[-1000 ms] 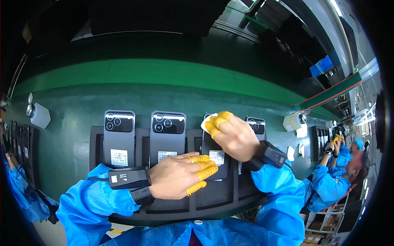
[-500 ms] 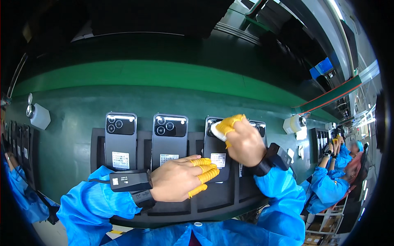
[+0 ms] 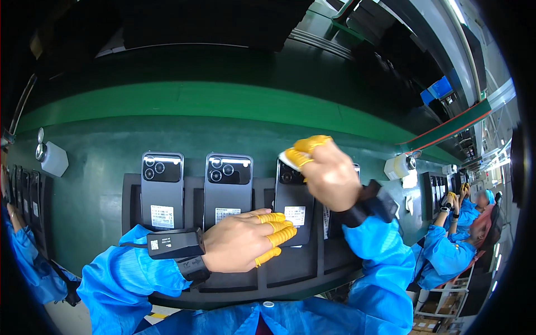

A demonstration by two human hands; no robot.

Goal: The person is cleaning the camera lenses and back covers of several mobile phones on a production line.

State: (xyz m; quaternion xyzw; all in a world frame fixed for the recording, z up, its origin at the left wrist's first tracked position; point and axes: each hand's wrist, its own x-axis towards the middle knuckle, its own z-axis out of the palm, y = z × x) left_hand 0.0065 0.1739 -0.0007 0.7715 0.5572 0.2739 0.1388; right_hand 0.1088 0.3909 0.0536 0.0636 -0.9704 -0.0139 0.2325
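Observation:
Dark grey smartphones lie backs up in a row, camera blocks at the far end: one at left [image 3: 162, 192], a second [image 3: 228, 190], a third [image 3: 293, 195]. A fourth is mostly hidden behind my right arm. My left hand [image 3: 248, 240] lies flat, with yellow finger cots on the fingers, its fingertips on the lower part of the third phone. My right hand [image 3: 326, 167], also in finger cots, pinches a white wiping cloth [image 3: 287, 161] at the camera end of that phone. The cloth's underside is hidden.
A black compartment tray [image 3: 231, 283] sits under the phones. White bottles stand at left [image 3: 54, 159] and right [image 3: 397, 167]. A white scrap [image 3: 409, 204] lies near the right bottle. Co-workers in blue [image 3: 444, 257] work at the right; another sits at left.
My right hand has moved up and slightly left with the cloth, from the camera area to the third phone's far edge. My left hand has barely moved.

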